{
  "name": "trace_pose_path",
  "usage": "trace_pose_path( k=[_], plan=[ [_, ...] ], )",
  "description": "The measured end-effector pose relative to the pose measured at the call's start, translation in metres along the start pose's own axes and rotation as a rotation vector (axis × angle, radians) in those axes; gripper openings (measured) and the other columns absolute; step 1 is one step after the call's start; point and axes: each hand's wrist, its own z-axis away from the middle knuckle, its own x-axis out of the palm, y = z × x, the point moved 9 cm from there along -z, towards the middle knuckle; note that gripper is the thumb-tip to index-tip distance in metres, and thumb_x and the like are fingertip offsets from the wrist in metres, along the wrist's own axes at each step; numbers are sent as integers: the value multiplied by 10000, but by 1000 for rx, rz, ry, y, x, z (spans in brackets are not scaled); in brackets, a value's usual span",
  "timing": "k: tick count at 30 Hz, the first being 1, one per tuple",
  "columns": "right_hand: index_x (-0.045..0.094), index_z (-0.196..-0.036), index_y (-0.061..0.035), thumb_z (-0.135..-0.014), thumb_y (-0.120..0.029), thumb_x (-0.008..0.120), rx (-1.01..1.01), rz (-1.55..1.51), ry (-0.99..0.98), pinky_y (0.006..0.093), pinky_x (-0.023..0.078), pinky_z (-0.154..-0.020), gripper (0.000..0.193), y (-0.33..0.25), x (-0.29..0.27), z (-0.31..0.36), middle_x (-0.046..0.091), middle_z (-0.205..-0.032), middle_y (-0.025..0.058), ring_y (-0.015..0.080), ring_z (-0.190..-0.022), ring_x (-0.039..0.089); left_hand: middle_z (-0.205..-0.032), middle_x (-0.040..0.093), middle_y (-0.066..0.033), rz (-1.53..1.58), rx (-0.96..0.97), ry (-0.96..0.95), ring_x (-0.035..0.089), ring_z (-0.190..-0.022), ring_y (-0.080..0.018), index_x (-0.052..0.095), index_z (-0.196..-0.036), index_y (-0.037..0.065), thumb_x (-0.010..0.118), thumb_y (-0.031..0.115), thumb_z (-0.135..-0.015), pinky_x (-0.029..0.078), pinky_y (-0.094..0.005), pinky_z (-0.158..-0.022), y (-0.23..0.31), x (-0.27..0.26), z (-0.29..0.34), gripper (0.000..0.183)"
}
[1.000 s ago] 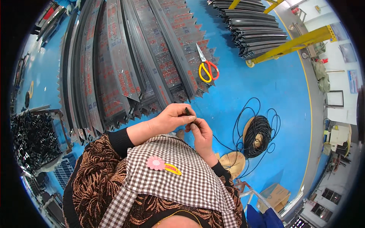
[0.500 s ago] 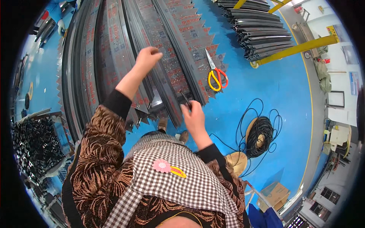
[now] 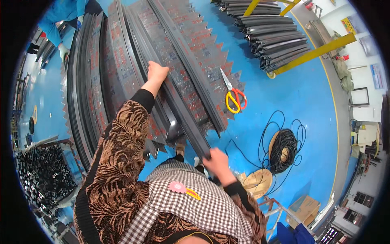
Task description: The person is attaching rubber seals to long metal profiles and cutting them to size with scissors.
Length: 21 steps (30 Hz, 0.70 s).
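A long dark frame profile (image 3: 183, 116) slants across the stack, its near end raised toward me. My left hand (image 3: 157, 74) is closed over it farther up, fingers wrapped on its edge. Around the near end my right hand (image 3: 218, 162) grips the same profile, slightly blurred. Beneath and beside it, more long dark profiles (image 3: 185, 53) lie on sheets with red print and jagged edges (image 3: 203, 44). Scissors with one yellow and one red handle (image 3: 236, 99) rest at the right edge of these sheets.
Right of me, a coil of black cord (image 3: 283, 150) lies on the blue floor beside a round cardboard disc (image 3: 256, 184). Bundled profiles (image 3: 276, 36) sit on a yellow-barred rack (image 3: 313, 55). A cardboard box (image 3: 304, 209) stands lower right. At far left, a blue-sleeved person's gloved hand (image 3: 63, 52) shows.
My left hand has come down onto the profile. My right hand has moved toward me and now grips its near end, which has shifted nearer. The co-worker has come further into view.
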Motion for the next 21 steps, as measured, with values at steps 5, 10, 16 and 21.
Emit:
trace_pose_path(
  k=[5, 10, 16, 21],
  plan=[
    [556, -751, -79, -629, -294, 683, 93, 90, -13, 387, 435, -544, 279, 56, 1, 116, 532, -731, 102, 309, -640, 543, -996, 586, -267, 83, -100, -22, 596, -939, -392, 500, -992, -103, 639, 151, -704, 492, -421, -795, 9, -1, -3, 409],
    [537, -774, -89, -586, -281, 707, 146, 125, 51, 381, 442, -543, 318, 71, -14, 163, 513, -747, 88, 304, -654, 540, -747, 611, -222, 282, -115, 18, 601, -712, -338, 578, -789, -108, 610, 100, -644, 484, -388, -619, -13, -3, 30, 255],
    [536, -893, -87, -585, -255, 720, 265, 299, 71, 376, 453, -568, 396, 117, -14, 208, 518, -786, 102, 301, -717, 550, -912, 609, -169, 1034, -50, 18, 582, -751, -217, 541, -1018, -73, 639, 73, -700, 486, -314, -685, 6, -58, 128, 364],
    [544, -978, -92, -648, -258, 691, 169, 179, 162, 367, 461, -586, 398, 117, -31, 227, 546, -854, 114, 302, -777, 557, -989, 603, -125, 1188, 55, 104, 580, -846, -185, 508, -1108, -47, 647, 286, -838, 469, -294, -753, 86, -136, 239, 450]
  ],
)
